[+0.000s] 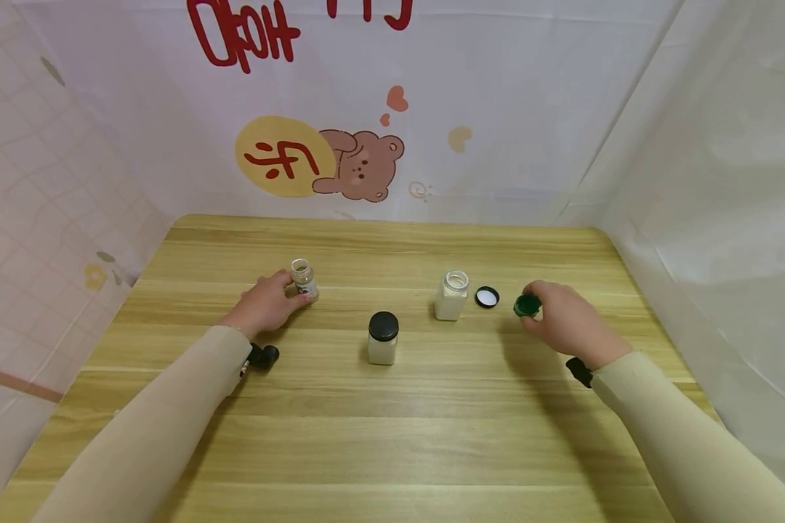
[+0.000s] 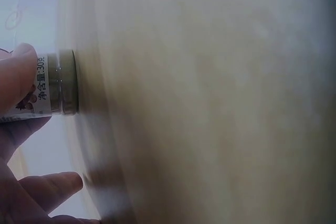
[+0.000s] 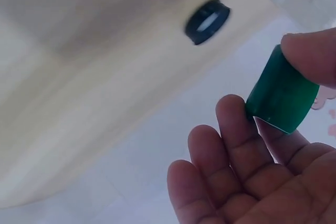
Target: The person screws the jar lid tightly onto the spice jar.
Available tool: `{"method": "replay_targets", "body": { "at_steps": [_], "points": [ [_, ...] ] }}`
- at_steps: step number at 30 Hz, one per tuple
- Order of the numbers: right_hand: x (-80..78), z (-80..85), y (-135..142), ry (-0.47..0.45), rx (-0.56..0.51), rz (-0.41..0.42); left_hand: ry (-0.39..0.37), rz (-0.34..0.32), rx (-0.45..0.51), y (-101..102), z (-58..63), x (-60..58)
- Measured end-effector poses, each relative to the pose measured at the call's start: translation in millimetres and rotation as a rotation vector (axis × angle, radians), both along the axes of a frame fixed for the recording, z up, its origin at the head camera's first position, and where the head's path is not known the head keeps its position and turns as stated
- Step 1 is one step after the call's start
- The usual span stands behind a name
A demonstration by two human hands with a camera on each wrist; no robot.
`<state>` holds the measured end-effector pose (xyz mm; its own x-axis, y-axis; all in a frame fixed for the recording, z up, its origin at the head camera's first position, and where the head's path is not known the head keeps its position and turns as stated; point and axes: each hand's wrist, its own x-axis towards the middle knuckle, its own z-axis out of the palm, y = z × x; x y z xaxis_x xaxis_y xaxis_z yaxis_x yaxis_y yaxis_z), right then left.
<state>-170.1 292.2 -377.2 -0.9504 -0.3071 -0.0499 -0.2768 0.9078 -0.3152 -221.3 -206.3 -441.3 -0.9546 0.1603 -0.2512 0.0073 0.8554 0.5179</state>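
At the left of the table, my left hand (image 1: 270, 301) grips a small clear glass spice jar (image 1: 304, 282) between thumb and fingers. The jar is uncapped and upright; its white printed label (image 2: 42, 85) shows in the left wrist view, with its base at or very near the tabletop. Over at the right, my right hand (image 1: 565, 319) pinches a green cap (image 1: 527, 305) above the table. In the right wrist view, the thumb and index finger hold the green cap (image 3: 283, 90) by its sides while the other fingers stay loosely extended.
An uncapped jar of white powder (image 1: 451, 298) stands right of centre. Beside it a black lid (image 1: 487, 297) lies with its white inside up. Nearer the front stands a jar with a black lid (image 1: 383, 340). White printed curtains (image 1: 497, 131) hang behind the wooden table (image 1: 392, 443).
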Motion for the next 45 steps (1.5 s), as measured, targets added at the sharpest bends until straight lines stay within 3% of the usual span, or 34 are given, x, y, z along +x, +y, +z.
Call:
{"method": "replay_targets", "body": {
  "at_steps": [12,18,32,45],
  "points": [
    [-17.9,34.5,-45,0.054,-0.042,0.022,0.000,-0.006,0.002,-1,3.1,2.1],
    [-25.2,41.9,-70,0.098,-0.051,0.082,-0.009,-0.005,0.021,0,3.6,1.2],
    [-43.5,61.4,-146,0.109,0.023,0.204,-0.005,-0.007,0.018,-2,2.6,0.4],
    [-64.8,66.6,-208,0.088,0.117,0.272,-0.001,-0.005,0.025,-3,3.1,0.0]
  ]
}}
